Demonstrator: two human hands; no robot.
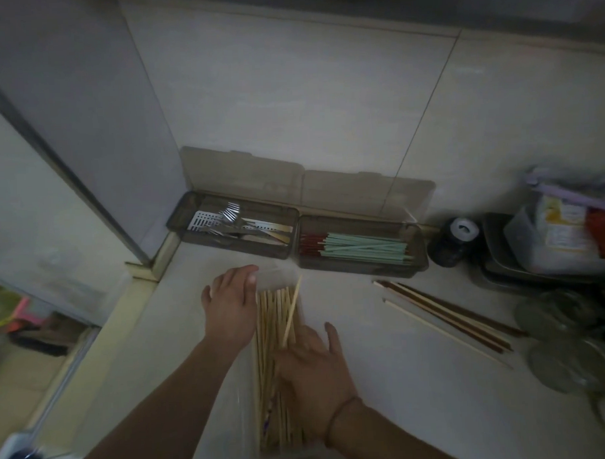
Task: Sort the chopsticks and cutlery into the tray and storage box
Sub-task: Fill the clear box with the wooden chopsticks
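1. The left hand (230, 307) rests on the far left rim of a clear tray (246, 385) on the table (384, 363), fingers relaxed, grasping nothing.
2. The right hand (316, 369) lies over the pale chopsticks (270, 319) in the tray and pinches one chopstick (292, 310), tilted up above the rest.
3. Behind, a box (234, 228) holds forks and other cutlery (lid open against the wall).
4. Beside it, a second box (361, 248) holds green and red chopsticks.
5. Loose chopsticks (444, 315) lie on the table to the right.
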